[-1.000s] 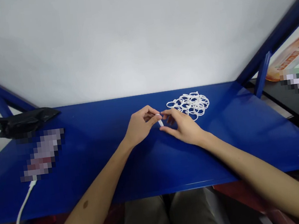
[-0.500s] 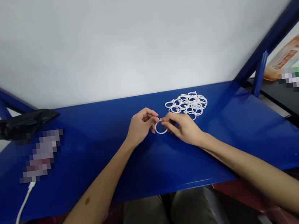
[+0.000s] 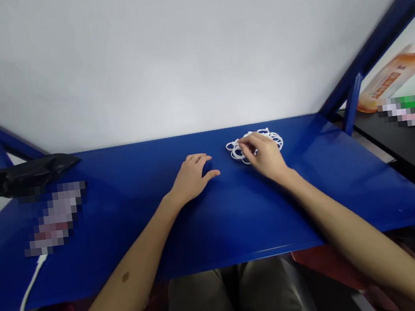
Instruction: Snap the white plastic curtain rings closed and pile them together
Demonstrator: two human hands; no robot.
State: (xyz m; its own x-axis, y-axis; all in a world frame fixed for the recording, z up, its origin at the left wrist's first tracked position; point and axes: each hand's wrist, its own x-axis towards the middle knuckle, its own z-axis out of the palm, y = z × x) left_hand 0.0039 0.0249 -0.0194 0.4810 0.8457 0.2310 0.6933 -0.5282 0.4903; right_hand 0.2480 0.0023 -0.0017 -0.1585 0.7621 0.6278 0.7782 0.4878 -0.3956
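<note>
My right hand [image 3: 263,152] is over a pile of white cable ties closed into loops [image 3: 276,138], covering its front and middle. Thumb and fingertips are pinched together at the pile's left side. Whether a loop is between them is hidden. My left hand [image 3: 192,176] hovers at or rests on the blue table [image 3: 238,222], left of the pile. Its fingers are spread, with nothing in them.
On the left lie a black plastic bag [image 3: 31,173] and a blurred-out device [image 3: 56,217] with a white cable [image 3: 26,299]. A pale wall [image 3: 180,53] stands behind. Beyond the right frame, a bottle with an orange label [image 3: 391,80] is on a black surface [image 3: 410,145].
Both hands held a white loop between them; my left hand has let go and opened. My right hand has moved right and away from me, onto the pile.
</note>
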